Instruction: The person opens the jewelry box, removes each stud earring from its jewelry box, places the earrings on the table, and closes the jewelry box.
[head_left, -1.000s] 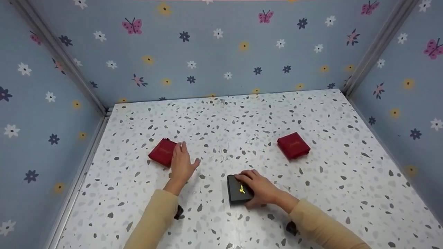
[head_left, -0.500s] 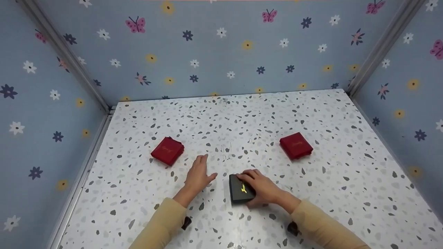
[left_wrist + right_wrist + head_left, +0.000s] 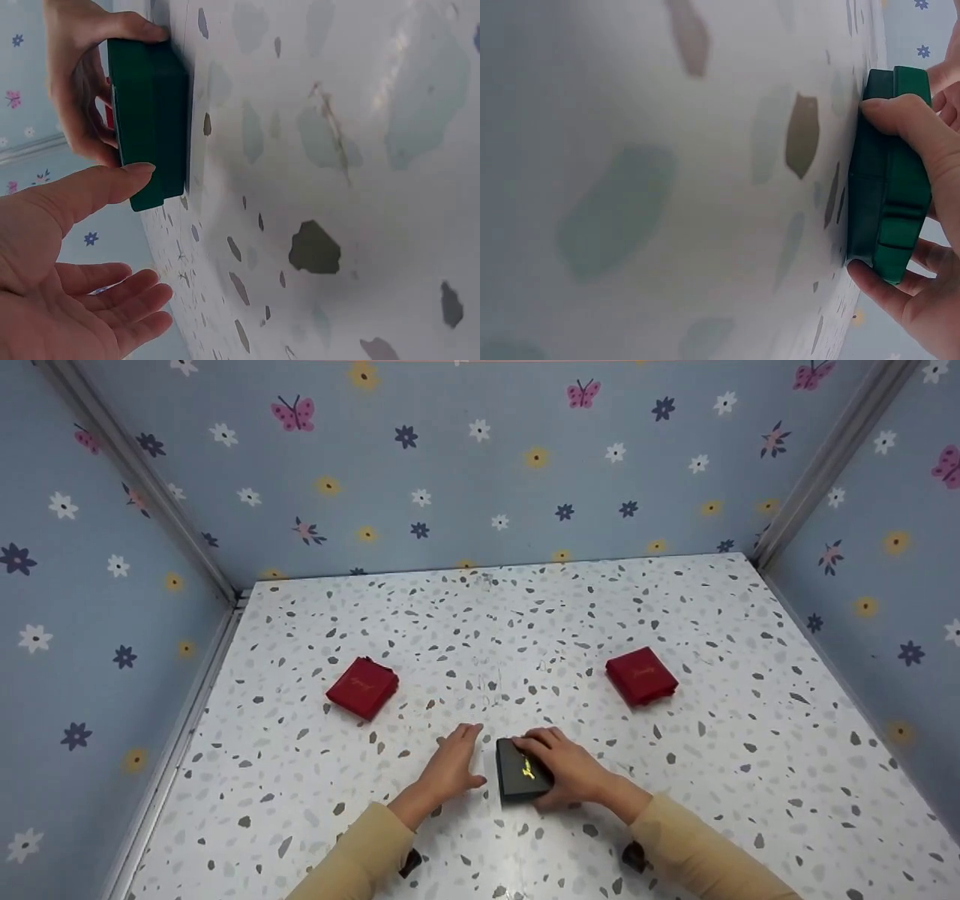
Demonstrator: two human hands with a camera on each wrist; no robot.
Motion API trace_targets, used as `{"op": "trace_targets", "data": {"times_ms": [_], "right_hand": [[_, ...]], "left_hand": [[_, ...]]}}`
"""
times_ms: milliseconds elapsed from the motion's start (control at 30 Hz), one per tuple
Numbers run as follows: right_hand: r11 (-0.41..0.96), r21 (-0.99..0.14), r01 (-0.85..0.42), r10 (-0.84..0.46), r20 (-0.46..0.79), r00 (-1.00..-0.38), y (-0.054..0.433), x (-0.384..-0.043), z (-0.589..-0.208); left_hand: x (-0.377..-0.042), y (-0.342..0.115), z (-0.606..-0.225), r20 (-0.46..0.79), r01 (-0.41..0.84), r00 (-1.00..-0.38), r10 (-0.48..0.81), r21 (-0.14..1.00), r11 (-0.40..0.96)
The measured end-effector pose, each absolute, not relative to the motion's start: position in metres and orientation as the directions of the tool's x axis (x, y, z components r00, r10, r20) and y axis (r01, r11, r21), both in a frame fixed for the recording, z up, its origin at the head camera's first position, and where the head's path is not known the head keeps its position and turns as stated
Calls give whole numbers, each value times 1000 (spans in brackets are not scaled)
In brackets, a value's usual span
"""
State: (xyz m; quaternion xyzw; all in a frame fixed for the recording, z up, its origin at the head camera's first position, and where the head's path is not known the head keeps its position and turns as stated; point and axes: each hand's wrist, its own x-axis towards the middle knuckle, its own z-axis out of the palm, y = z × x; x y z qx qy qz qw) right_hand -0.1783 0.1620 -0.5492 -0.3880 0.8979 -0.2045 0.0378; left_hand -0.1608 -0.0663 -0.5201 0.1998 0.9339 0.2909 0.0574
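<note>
Steady the green box (image 3: 516, 776), your right hand (image 3: 568, 767) pinching it from three o'clock; square your left hand (image 3: 450, 765), thumb spread, at nine o'clock

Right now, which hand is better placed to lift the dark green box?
Probably the right hand. It grips the dark green box from two opposite sides, while the left hand is open beside it, with a gap showing in the head view.

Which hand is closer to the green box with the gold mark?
The right hand: it grips the green box from the right, while the left hand is left of the box, not touching it.
</note>
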Motion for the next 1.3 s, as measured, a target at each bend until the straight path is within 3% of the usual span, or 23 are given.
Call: {"op": "trace_targets", "data": {"times_ms": [333, 733, 900, 1300], "right_hand": [[602, -387, -698, -722, 108, -683, 162, -178, -548], [594, -392, -703, -727, 114, -677, 161, -179, -547], [591, -395, -703, -725, 120, -678, 162, -179, -548], [603, -396, -692, -710, 130, -692, 163, -177, -551]], "left_hand": [[-156, -60, -530, 47, 407, -859, 509, 665, 626], [-153, -56, -544, 40, 335, -874, 484, 772, 541], [-150, -54, -544, 65, 364, -867, 495, 759, 539], [-150, -48, -552, -11, 321, -890, 457, 696, 642]]}}
